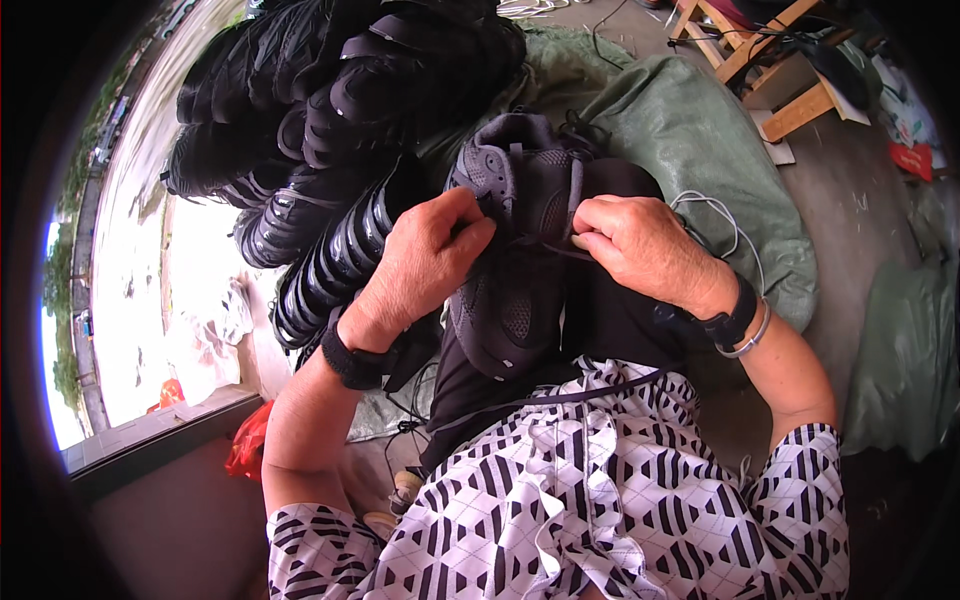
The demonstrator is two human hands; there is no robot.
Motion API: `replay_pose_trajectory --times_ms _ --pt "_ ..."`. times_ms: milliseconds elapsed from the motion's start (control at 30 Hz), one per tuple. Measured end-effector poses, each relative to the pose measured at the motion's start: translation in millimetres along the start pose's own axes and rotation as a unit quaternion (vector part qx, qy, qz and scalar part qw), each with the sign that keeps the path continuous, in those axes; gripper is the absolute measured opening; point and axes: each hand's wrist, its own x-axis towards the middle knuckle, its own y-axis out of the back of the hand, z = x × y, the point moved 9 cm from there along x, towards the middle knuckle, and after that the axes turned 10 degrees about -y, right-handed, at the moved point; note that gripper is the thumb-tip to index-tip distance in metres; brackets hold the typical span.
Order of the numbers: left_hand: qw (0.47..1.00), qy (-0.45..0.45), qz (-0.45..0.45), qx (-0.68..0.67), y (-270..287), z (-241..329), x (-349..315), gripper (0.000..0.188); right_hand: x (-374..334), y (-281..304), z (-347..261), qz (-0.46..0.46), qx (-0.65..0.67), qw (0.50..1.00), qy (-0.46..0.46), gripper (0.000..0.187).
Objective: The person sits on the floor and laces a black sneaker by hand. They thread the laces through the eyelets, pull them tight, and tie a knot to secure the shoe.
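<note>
A dark grey and black sneaker [517, 322] lies across my lap, its toe toward me and its collar away from me. My left hand [428, 252] is closed in a pinch at the sneaker's left side, with its fingertips partly hidden. On the other side, my right hand [648, 248] pinches a dark shoelace [553, 247], which crosses the sneaker's middle toward my left fingers. The sneaker's mesh panels and open collar show between the two hands. A long dark cord [570, 397] runs over my patterned top.
Many black shoes are stacked in a large pile [330, 120] at the front left. Green sacking [690, 130] covers the floor ahead and to the right. A wooden stool [770, 70] stands at the far right. Beside my left arm is a red bag [250, 440].
</note>
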Motion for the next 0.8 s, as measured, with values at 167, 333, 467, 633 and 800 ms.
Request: replay_pose_trajectory --times_ms 167,333,467,633,800 --pt "0.995 -0.035 -0.017 0.095 -1 14 8 0.017 -1 2 -5 0.009 -0.013 1.0 0.018 0.008" --pt "0.916 -0.197 -0.054 0.344 -9 58 17 0.018 -4 14 -22 0.056 -0.147 0.985 0.071 0.005" --pt "0.851 -0.358 -0.057 0.381 -1 90 22 0.031 -3 23 -47 0.134 -0.229 0.942 0.204 0.013" --pt "0.793 -0.423 -0.216 0.382 -18 75 29 0.029 10 1 -46 0.068 -0.324 0.901 0.279 0.004" --pt "0.804 -0.4 -0.256 0.359 -19 73 21 0.02 7 -10 -44 0.02 -0.305 0.889 0.34 0.006"
